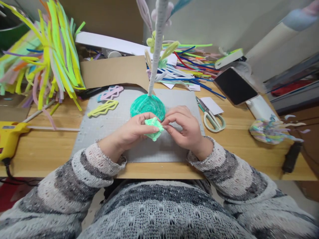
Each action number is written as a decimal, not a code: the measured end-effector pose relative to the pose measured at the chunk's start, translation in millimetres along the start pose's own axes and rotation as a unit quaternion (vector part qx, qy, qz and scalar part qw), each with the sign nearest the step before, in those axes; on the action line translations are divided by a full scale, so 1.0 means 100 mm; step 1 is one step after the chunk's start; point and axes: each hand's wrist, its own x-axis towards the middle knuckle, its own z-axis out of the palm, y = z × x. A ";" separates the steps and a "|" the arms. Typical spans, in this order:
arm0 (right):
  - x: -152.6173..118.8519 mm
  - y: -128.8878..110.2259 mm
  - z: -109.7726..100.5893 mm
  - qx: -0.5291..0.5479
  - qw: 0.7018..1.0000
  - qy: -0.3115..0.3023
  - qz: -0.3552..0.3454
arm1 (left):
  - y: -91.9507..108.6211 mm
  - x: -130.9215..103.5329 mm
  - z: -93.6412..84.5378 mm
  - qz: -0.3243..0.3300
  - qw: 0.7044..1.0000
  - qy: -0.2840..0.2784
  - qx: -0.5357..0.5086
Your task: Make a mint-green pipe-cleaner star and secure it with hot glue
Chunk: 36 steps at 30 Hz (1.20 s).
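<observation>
My left hand (pixel 132 132) holds a small mint-green shape bent from pipe cleaner (pixel 152 129), the thumb lying across its front. At the shape's right corner, the thumb and fingertips of my right hand (pixel 183 127) are pinched together on its end. Just behind my hands, a round teal base (pixel 147 103) wound from pipe cleaner sits on a grey cutting mat (pixel 107 132). From it rises a white wrapped stem (pixel 157 46) bearing pastel loops and flowers. Zigzag-bent pipe cleaners, yellow (pixel 103 108) and pink (pixel 112 93), lie on the mat's left part.
Scissors (pixel 211 120) lie right of the mat, below a phone (pixel 235 85). Loose pipe cleaners (pixel 189 68) spread at the back, beside a cardboard piece (pixel 114 71). A big pipe-cleaner bundle (pixel 50 49) and a yellow glue gun (pixel 11 137) occupy the left.
</observation>
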 end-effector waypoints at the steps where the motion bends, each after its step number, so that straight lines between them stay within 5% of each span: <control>1: 0.00 0.00 0.01 0.018 1.000 0.002 0.014 | 0.00 0.00 0.00 0.003 1.000 0.001 0.002; 12: -0.03 0.02 0.15 0.222 0.951 0.004 0.215 | -0.02 0.03 0.01 0.039 0.999 0.031 0.015; 18: -0.01 -0.04 0.13 0.240 0.940 -0.005 0.241 | -0.03 0.01 0.01 0.065 0.995 0.042 0.058; 21: -0.01 -0.05 0.16 0.307 0.905 -0.005 0.295 | -0.05 0.02 -0.01 0.088 0.992 0.042 0.080; 25: -0.02 -0.06 0.24 0.430 0.807 -0.003 0.405 | -0.07 0.04 -0.04 0.108 0.987 0.062 0.104; 32: -0.02 -0.05 0.25 0.662 0.529 -0.042 0.529 | -0.10 0.06 -0.10 0.144 0.975 0.060 0.155; 36: -0.02 -0.01 0.21 0.700 0.432 -0.076 0.564 | -0.09 0.06 -0.08 0.191 0.956 0.065 0.214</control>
